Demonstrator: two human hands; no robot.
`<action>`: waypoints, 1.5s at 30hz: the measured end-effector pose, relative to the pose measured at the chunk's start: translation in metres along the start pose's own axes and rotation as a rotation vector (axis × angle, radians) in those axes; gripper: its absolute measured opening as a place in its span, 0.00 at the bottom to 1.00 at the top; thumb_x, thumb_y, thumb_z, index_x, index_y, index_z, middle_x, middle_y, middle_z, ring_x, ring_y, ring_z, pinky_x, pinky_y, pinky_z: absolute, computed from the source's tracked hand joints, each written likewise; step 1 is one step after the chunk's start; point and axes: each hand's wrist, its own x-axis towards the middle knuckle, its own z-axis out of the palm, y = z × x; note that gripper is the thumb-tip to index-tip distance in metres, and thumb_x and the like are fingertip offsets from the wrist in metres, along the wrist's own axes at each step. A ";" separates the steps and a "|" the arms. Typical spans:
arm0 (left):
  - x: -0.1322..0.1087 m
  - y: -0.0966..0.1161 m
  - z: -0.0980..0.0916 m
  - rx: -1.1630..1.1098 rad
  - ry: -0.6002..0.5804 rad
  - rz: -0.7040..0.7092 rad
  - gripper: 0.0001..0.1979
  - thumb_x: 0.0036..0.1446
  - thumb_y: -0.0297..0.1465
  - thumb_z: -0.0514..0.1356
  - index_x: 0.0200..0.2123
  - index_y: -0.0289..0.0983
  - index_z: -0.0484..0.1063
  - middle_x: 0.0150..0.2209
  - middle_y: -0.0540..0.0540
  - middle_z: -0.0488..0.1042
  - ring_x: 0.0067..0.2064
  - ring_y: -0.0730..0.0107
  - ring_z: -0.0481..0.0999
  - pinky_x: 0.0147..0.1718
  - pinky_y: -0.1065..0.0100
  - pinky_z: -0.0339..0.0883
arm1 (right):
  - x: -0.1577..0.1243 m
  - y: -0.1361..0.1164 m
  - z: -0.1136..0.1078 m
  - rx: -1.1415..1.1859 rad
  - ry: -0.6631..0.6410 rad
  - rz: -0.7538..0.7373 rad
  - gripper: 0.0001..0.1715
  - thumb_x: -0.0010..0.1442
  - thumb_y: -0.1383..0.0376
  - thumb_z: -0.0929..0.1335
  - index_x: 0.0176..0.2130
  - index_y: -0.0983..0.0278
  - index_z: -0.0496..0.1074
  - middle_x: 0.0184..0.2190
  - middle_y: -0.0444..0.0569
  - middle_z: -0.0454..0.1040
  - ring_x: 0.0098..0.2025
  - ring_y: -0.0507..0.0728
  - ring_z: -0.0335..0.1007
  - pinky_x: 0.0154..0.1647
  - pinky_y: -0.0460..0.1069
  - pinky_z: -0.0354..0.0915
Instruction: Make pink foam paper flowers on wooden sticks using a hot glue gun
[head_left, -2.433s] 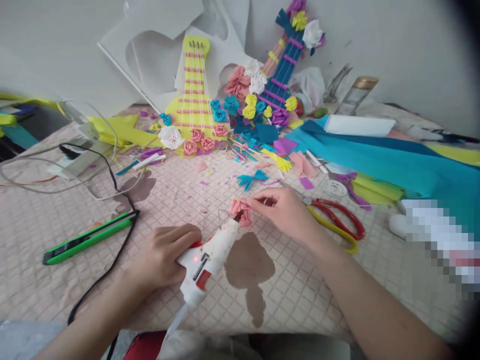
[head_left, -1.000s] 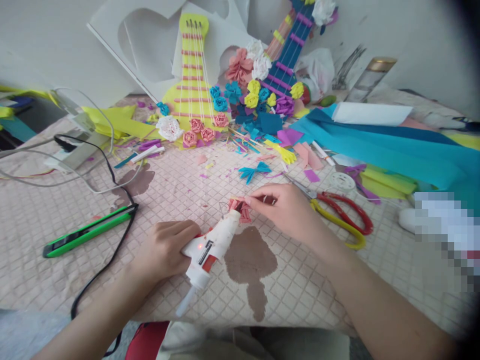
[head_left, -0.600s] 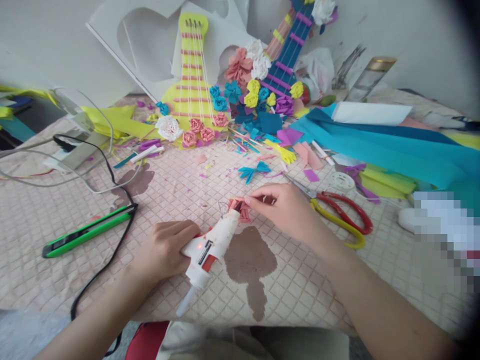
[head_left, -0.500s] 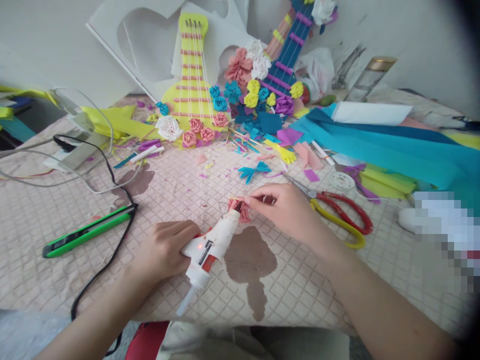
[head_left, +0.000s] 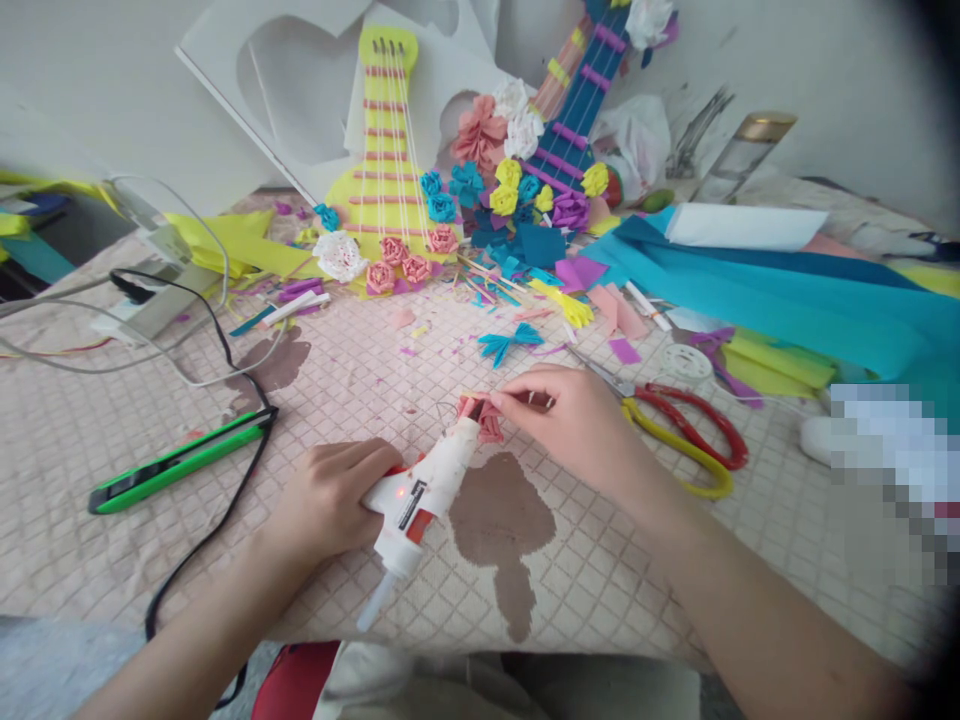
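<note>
My left hand [head_left: 341, 495] is wrapped round the handle of a white hot glue gun [head_left: 427, 480], whose small red light glows and whose clear glue stick pokes out at the back. The gun's nozzle meets a pink crepe-paper bow [head_left: 490, 425], partly hidden behind the gun and my fingers. Between thumb and fingertips, my right hand [head_left: 562, 410] pinches the bow's upper right edge. Just beyond it lies a blue paper bow [head_left: 511, 343]. To the right of my right hand rest scissors [head_left: 686, 435] with red and yellow handles.
A green utility knife [head_left: 180, 465] lies at left beside a black cord [head_left: 232, 500] and a power strip [head_left: 135, 310]. A yellow paper guitar [head_left: 382, 160] with paper roses and a blue one [head_left: 574, 125] lean at the back. Blue crepe paper [head_left: 787, 300] covers the right rear.
Both hands, the glue gun and the pink bow hold almost the same positions. The whole view has shifted very slightly.
</note>
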 end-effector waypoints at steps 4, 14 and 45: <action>-0.001 -0.001 0.001 -0.009 0.002 -0.015 0.07 0.56 0.23 0.51 0.27 0.34 0.66 0.21 0.47 0.74 0.20 0.73 0.72 0.19 0.74 0.63 | -0.001 0.000 0.001 -0.030 0.019 -0.017 0.09 0.54 0.67 0.67 0.25 0.62 0.76 0.28 0.45 0.78 0.29 0.52 0.70 0.28 0.46 0.61; -0.001 0.001 0.000 0.020 0.034 -0.018 0.07 0.55 0.23 0.51 0.29 0.35 0.67 0.23 0.47 0.75 0.21 0.73 0.73 0.19 0.74 0.64 | -0.001 -0.002 0.002 -0.073 0.060 -0.031 0.09 0.55 0.66 0.67 0.26 0.62 0.77 0.29 0.46 0.77 0.30 0.52 0.70 0.33 0.47 0.62; 0.035 -0.079 -0.008 0.352 -0.127 -0.940 0.25 0.53 0.48 0.49 0.25 0.32 0.71 0.39 0.28 0.74 0.51 0.36 0.63 0.46 0.44 0.55 | 0.005 0.004 -0.005 0.034 0.003 0.010 0.11 0.54 0.64 0.66 0.27 0.65 0.77 0.27 0.48 0.78 0.27 0.52 0.69 0.29 0.46 0.60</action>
